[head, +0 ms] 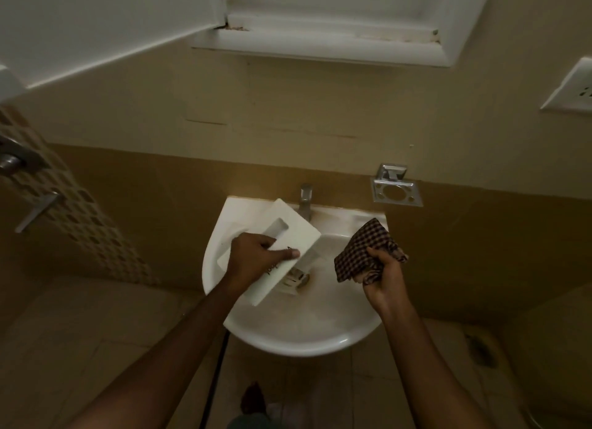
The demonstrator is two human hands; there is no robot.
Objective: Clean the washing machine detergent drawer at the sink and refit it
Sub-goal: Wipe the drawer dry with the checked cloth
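The white detergent drawer (290, 233) is held tilted over the left half of the white sink (304, 339), its flat front panel with the recessed handle facing up. My left hand (256, 259) grips that panel from the left, thumb laid across its face. The drawer's compartments point down toward the drain and are mostly hidden. My right hand (382, 281) holds a bunched dark checked cloth (365, 252) above the sink's right side, apart from the drawer.
A metal tap (306, 201) stands at the back of the sink. A chrome soap holder (395, 188) is fixed to the wall at the right. A white cabinet (336, 38) hangs overhead. A door handle (38, 209) sits at the left. A dark hose (213, 383) runs down below the sink.
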